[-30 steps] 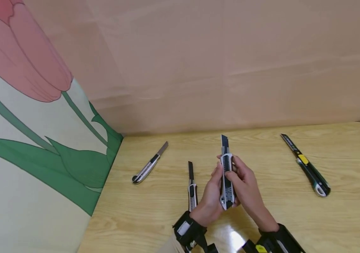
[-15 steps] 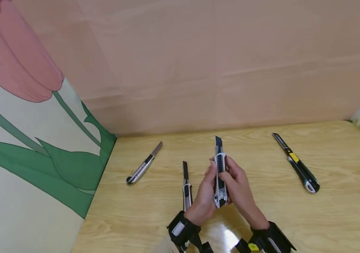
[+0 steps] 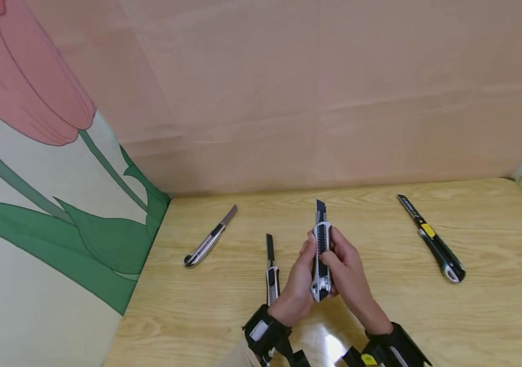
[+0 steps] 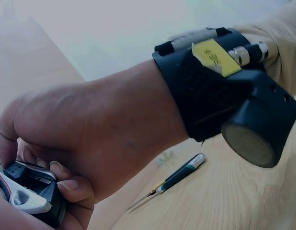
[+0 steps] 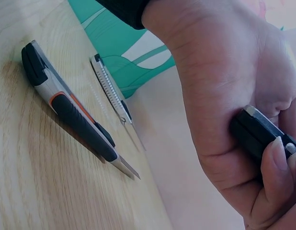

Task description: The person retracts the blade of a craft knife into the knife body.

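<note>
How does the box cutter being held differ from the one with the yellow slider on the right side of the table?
The held cutter is raised off the table; the black cutter lies on it. The held cutter has a silver-and-black body; the black cutter is mostly black with a yellow slider. Both are extended, pointing toward the table's far side.

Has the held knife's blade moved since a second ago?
Yes, slightly, toward the handle: in the head view, the blade shows farther below the table's back edge.
</note>
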Available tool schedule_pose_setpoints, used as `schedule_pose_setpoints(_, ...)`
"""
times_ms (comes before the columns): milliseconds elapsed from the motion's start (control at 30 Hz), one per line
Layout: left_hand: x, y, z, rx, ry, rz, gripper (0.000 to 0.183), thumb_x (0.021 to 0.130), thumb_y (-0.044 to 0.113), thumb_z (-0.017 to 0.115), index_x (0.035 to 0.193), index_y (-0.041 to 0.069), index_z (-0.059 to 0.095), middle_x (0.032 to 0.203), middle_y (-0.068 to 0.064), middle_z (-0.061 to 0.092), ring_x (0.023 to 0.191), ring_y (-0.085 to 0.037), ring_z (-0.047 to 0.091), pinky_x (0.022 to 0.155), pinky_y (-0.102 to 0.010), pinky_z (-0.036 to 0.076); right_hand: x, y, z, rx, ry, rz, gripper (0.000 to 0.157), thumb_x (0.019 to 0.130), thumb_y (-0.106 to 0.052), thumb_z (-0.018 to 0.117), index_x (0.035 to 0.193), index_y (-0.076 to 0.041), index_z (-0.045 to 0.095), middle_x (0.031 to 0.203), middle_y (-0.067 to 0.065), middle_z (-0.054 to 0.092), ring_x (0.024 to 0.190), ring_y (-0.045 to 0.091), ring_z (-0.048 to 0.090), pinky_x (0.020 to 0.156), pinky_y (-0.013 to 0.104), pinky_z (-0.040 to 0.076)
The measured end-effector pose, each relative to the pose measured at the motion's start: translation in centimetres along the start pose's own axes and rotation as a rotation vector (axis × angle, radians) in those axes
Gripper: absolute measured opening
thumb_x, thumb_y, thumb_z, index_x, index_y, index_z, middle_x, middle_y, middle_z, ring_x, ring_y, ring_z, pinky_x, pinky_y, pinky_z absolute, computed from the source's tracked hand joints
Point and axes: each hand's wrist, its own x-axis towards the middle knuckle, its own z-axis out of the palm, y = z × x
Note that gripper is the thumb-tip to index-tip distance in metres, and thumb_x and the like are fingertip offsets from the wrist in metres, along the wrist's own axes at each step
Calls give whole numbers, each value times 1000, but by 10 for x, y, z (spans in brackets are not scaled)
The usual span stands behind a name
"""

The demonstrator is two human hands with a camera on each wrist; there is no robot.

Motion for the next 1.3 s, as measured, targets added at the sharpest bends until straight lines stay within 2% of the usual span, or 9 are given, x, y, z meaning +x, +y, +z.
schedule_pose_setpoints(167, -2, 2, -1, 16, 13, -13, 58, 102, 70, 36, 147, 36, 44, 96, -4, 56, 72, -15, 54, 56, -28, 46, 1, 2, 2, 6, -4, -7, 33, 99, 4, 47, 127, -5, 61, 101, 11, 64, 82, 22, 56, 69, 26, 46)
schedule_pose_setpoints(300, -2, 3, -1, 25, -15, 2, 58, 103, 69, 34, 151, 36, 41, 98, -4, 55, 71, -15, 53, 55, -26, 46, 1, 1, 1, 20, -3, -11, 36, 98, 7, 45, 128, -4, 61, 105, 12, 67, 87, 22, 59, 73, 25, 48)
schedule_pose_setpoints(467, -1, 3, 0, 23, -45, 4, 58, 105, 67, 31, 154, 36, 37, 97, -4, 56, 68, -14, 52, 54, -25, 46, 0, 0, 0, 7, 7, -11, 39, 97, 7, 45, 130, -4, 61, 106, 11, 66, 87, 19, 58, 73, 23, 48)
schedule_pose_setpoints(633, -1, 4, -1, 35, -14, -13, 57, 103, 70, 34, 149, 37, 43, 94, -3, 56, 69, -14, 53, 53, -25, 46, -1, 1, 0, -1, 1, -15, 38, 97, 7, 45, 130, -4, 60, 103, 10, 64, 83, 20, 56, 67, 26, 46)
schedule_pose_setpoints(767, 0, 5, -1, 45, -6, -18, 58, 101, 72, 35, 146, 37, 46, 93, -3, 56, 68, -14, 53, 52, -25, 46, 0, 0, 1, 3, -5, -18, 42, 96, 8, 44, 133, -5, 59, 107, 11, 65, 84, 21, 58, 67, 25, 48)
schedule_pose_setpoints(967, -1, 6, 0, 39, -7, -18, 55, 102, 70, 35, 148, 41, 45, 94, -2, 55, 70, -14, 53, 53, -25, 47, 0, 2, 1, -10, -4, -13, 47, 94, 9, 44, 136, -6, 58, 109, 11, 65, 85, 20, 59, 67, 25, 50)
schedule_pose_setpoints(1100, -2, 6, 1, 38, -12, -10, 55, 104, 68, 34, 149, 39, 44, 95, -3, 55, 71, -14, 52, 53, -26, 46, 0, 2, 0, -20, 1, -13, 46, 93, 9, 44, 134, -7, 59, 109, 10, 65, 85, 20, 59, 66, 25, 49)
schedule_pose_setpoints(1300, -2, 6, 3, 61, 15, -7, 57, 103, 70, 33, 149, 38, 43, 93, -4, 55, 70, -15, 52, 53, -26, 45, 0, 2, 0, -1, -12, -34, 44, 93, 10, 43, 132, -4, 59, 107, 12, 64, 85, 20, 58, 66, 26, 48)
